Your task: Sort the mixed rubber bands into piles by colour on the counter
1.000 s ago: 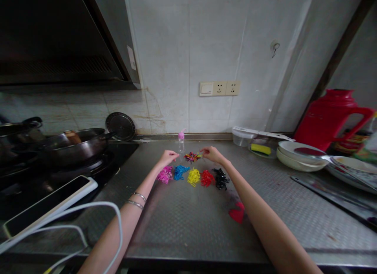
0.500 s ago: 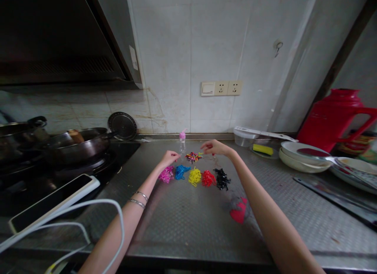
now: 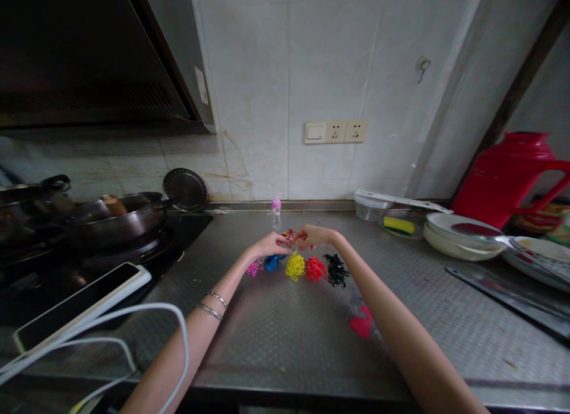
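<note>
My left hand [image 3: 273, 244] and my right hand [image 3: 314, 236] meet with bent, closed fingers over a small mixed-colour pile of rubber bands [image 3: 288, 234], which they partly hide. What is between the fingertips is too small to make out. On the near side lie separate heaps: pink bands [image 3: 255, 268], blue bands [image 3: 272, 262], yellow bands [image 3: 294, 266], red bands [image 3: 316, 268] and black bands [image 3: 336, 270]. My left hand partly covers the pink and blue heaps. A small clear bottle with a pink cap [image 3: 276, 214] stands upright just behind the hands.
At left, a pan [image 3: 120, 221] sits on the black stove, with a white-edged device [image 3: 82, 307] and white cables [image 3: 146, 305] in front. At right are stacked bowls [image 3: 461, 242], a sponge [image 3: 398, 225], a knife [image 3: 503, 298] and a red thermos [image 3: 503, 176]. A clear bag with a red heart [image 3: 361, 323] lies by my right forearm.
Both hands have come inward and met over the mixed pile, left hand moving right and right hand moving left. The pile and the pink and blue heaps are now more covered.
</note>
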`<action>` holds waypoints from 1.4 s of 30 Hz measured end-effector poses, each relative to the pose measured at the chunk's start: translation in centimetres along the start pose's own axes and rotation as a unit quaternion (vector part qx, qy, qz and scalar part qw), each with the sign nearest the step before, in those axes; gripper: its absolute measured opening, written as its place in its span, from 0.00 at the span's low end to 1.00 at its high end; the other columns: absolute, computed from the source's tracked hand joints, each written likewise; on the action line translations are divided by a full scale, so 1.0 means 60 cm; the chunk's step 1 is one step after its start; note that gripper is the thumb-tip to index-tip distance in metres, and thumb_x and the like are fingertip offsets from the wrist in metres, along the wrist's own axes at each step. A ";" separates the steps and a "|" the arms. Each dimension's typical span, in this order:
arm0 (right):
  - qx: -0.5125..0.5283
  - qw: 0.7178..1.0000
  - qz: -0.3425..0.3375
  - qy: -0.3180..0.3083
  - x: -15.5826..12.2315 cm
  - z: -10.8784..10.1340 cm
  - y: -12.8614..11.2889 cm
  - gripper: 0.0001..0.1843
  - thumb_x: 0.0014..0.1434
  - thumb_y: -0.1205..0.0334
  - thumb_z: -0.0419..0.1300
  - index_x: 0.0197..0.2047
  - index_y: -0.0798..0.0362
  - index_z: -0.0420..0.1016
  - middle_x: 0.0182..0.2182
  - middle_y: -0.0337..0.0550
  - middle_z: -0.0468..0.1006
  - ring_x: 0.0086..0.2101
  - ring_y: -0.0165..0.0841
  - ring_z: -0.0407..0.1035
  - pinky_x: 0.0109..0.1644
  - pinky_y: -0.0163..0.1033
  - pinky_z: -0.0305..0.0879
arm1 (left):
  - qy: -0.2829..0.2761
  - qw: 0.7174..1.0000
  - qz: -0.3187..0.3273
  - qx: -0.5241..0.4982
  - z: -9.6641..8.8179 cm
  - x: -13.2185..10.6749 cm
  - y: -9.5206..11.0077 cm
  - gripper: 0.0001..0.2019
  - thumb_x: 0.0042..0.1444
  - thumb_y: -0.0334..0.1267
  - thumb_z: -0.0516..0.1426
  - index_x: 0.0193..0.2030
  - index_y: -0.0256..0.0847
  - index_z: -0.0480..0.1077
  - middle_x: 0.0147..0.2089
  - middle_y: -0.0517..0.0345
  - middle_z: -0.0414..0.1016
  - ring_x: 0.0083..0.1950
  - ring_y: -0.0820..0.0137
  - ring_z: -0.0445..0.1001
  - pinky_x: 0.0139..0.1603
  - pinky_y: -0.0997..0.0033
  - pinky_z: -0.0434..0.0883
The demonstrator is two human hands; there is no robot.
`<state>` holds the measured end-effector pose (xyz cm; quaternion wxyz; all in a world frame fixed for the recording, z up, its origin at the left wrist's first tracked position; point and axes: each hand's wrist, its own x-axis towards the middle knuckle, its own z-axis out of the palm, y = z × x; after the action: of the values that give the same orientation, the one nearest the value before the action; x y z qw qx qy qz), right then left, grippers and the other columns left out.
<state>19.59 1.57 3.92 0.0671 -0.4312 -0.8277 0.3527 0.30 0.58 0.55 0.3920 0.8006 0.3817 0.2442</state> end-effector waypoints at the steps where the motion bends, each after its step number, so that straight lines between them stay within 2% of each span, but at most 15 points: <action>1: -0.002 1.000 0.003 -0.003 0.000 0.000 0.000 0.21 0.41 0.67 0.55 0.41 0.51 0.74 0.26 0.38 0.75 0.26 0.27 0.66 0.23 0.27 0.60 | -0.009 1.000 0.008 0.006 0.005 0.001 0.002 0.14 0.39 0.39 0.60 0.35 0.35 0.74 0.27 0.57 0.72 0.25 0.76 0.64 0.25 0.77 0.59; 6: -0.008 1.000 0.012 0.000 -0.003 0.002 -0.005 0.21 0.42 0.67 0.55 0.42 0.52 0.73 0.28 0.40 0.76 0.27 0.27 0.67 0.24 0.26 0.61 | -0.014 0.999 0.033 0.037 0.021 0.005 -0.002 0.13 0.43 0.43 0.58 0.29 0.33 0.74 0.22 0.59 0.69 0.22 0.77 0.60 0.24 0.77 0.57; 12: -0.005 1.000 0.015 -0.003 -0.003 0.001 -0.003 0.21 0.42 0.67 0.55 0.43 0.53 0.72 0.29 0.40 0.75 0.28 0.27 0.67 0.24 0.26 0.61 | -0.021 0.997 0.035 0.062 0.022 0.006 -0.005 0.13 0.45 0.42 0.56 0.25 0.32 0.73 0.19 0.60 0.66 0.21 0.78 0.59 0.23 0.78 0.56; 18: -0.004 1.000 0.031 0.000 0.002 0.004 0.015 0.22 0.40 0.68 0.55 0.42 0.52 0.72 0.28 0.40 0.75 0.27 0.27 0.66 0.23 0.26 0.60 | -0.035 0.996 0.037 0.074 0.016 0.007 -0.004 0.12 0.43 0.38 0.56 0.29 0.31 0.74 0.25 0.56 0.72 0.24 0.75 0.64 0.27 0.77 0.60; 23: 0.007 0.999 0.039 0.011 0.005 0.005 0.028 0.23 0.41 0.67 0.56 0.44 0.51 0.71 0.31 0.40 0.76 0.27 0.26 0.67 0.24 0.25 0.60 | -0.049 0.995 0.024 0.081 0.010 0.003 0.006 0.14 0.43 0.41 0.57 0.32 0.32 0.75 0.26 0.54 0.74 0.26 0.74 0.66 0.28 0.77 0.61; 27: -0.014 0.997 0.036 0.060 0.008 0.000 0.045 0.20 0.43 0.67 0.55 0.43 0.52 0.73 0.30 0.40 0.76 0.24 0.24 0.65 0.22 0.24 0.58 | 0.005 0.997 0.014 0.076 0.000 0.004 -0.001 0.14 0.44 0.40 0.55 0.32 0.31 0.75 0.27 0.53 0.75 0.27 0.73 0.67 0.29 0.76 0.63; 30: -0.078 0.989 0.056 0.115 0.015 0.000 0.059 0.18 0.44 0.68 0.54 0.40 0.55 0.75 0.26 0.40 0.75 0.21 0.24 0.63 0.21 0.26 0.56 | 0.080 0.993 -0.019 0.087 -0.010 0.009 -0.017 0.13 0.43 0.38 0.55 0.32 0.30 0.74 0.27 0.52 0.75 0.26 0.73 0.68 0.28 0.76 0.63; 33: -0.145 0.972 0.054 0.176 0.023 0.007 0.070 0.16 0.45 0.68 0.55 0.39 0.55 0.76 0.27 0.41 0.75 0.23 0.26 0.64 0.24 0.27 0.57 | 0.128 0.986 -0.052 0.096 -0.020 0.018 -0.034 0.13 0.43 0.37 0.54 0.31 0.30 0.74 0.26 0.52 0.74 0.25 0.73 0.68 0.27 0.76 0.63; 37: -0.166 0.965 0.033 0.202 0.035 0.029 0.079 0.16 0.48 0.60 0.56 0.40 0.51 0.75 0.30 0.41 0.76 0.30 0.29 0.67 0.29 0.28 0.57 | 0.146 0.982 -0.054 0.106 -0.027 0.034 -0.047 0.12 0.43 0.36 0.54 0.29 0.30 0.74 0.23 0.53 0.73 0.24 0.73 0.68 0.25 0.76 0.62; 42: -0.205 0.946 0.079 0.238 0.041 0.053 0.077 0.19 0.47 0.50 0.57 0.41 0.48 0.74 0.35 0.43 0.75 0.35 0.33 0.68 0.34 0.30 0.58 | 0.144 0.983 -0.038 0.111 -0.024 0.056 -0.048 0.11 0.43 0.37 0.54 0.27 0.31 0.74 0.21 0.54 0.72 0.23 0.73 0.66 0.24 0.76 0.61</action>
<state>19.86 3.52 -1.86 0.1449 -0.5711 -0.8052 0.0669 0.06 5.04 -0.66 0.2508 0.7808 0.4886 0.2979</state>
